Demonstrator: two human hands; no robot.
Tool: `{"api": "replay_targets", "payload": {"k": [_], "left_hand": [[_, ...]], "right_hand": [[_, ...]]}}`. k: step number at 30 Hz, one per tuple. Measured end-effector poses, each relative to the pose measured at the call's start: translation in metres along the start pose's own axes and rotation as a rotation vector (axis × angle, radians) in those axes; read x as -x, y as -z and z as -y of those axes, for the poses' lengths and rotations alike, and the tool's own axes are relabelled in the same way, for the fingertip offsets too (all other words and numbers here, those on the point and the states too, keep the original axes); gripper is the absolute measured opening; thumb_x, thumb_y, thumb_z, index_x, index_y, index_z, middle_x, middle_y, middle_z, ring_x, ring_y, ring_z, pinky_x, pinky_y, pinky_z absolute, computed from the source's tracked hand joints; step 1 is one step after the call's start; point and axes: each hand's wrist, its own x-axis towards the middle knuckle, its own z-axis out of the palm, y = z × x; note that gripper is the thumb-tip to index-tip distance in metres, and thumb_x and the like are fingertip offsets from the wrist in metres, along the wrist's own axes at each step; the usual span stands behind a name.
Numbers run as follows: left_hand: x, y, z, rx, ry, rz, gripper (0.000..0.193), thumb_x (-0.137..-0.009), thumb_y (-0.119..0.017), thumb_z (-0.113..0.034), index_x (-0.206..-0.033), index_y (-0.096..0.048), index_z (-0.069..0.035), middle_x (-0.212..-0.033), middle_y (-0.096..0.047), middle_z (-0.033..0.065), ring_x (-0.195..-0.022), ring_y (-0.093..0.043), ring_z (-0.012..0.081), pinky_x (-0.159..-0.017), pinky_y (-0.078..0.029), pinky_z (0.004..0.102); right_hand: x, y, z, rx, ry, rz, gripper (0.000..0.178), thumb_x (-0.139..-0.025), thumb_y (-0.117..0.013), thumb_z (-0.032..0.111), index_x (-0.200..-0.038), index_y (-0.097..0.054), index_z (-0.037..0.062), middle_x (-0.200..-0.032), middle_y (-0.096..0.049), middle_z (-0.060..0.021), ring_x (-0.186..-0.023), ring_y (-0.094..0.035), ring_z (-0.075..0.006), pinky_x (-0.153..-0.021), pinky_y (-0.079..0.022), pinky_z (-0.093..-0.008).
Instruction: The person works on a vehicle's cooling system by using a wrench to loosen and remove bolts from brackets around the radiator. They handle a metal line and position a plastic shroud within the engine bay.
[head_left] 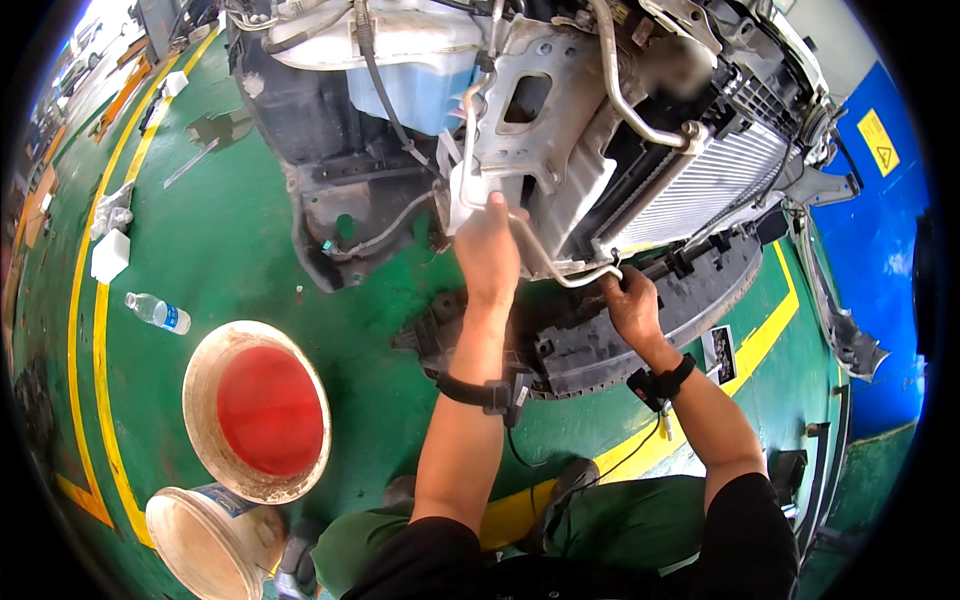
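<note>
A thin bent metal pipe [541, 258] runs down the front of a partly stripped car and curves to the right along its lower edge. My left hand [487, 255] is closed round the pipe's middle, thumb uppermost; its other fingers are mostly hidden. Lower and to the right, my right hand [632, 308] pinches the pipe's curved end with its fingertips. Behind the pipe stands a bare metal bracket [520, 145] with a rectangular hole. A finned radiator [705, 185] is mounted just above my right hand, and a pale blue fluid reservoir [410, 95] sits up to the left.
On the green floor, a black plastic bumper part [640, 335] lies under the car's front. At left stand a bucket of red liquid [195, 400], a tipped whitish bucket [165, 515] and a plastic bottle [158, 312]. A blue panel [885, 260] borders the right side.
</note>
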Motion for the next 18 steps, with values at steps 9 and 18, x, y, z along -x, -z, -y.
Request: {"api": "replay_targets", "payload": {"k": [9,18], "left_hand": [[0.01,-0.023,0.032,-0.02,-0.02,0.084,0.07,-0.105,-0.037,-0.049,-0.066,-0.065,0.001,-0.057,-0.052,0.003,-0.055,-0.049,0.015,-0.058,-0.04,0.0311],[0.037,-0.035,0.014,-0.285,-0.061,-0.14,0.044,-0.1,-0.049,-0.033,-0.08,-0.063,0.004,-0.073,-0.065,0.0229,-0.07,-0.063,0.0427,-0.065,-0.046,0.0478]], "right_hand": [[-0.005,-0.013,0.005,-0.009,0.018,-0.021,0.035,-0.09,-0.068,0.03,-0.089,-0.067,-0.0057,-0.075,-0.067,-0.0227,-0.072,-0.067,-0.0377,-0.066,-0.051,-0.0433],[-0.002,-0.005,0.003,-0.038,-0.091,0.046,0.042,-0.089,-0.069,0.036,-0.096,-0.069,-0.0055,-0.081,-0.069,-0.0227,-0.077,-0.068,-0.0359,-0.071,-0.052,-0.0421]]}}
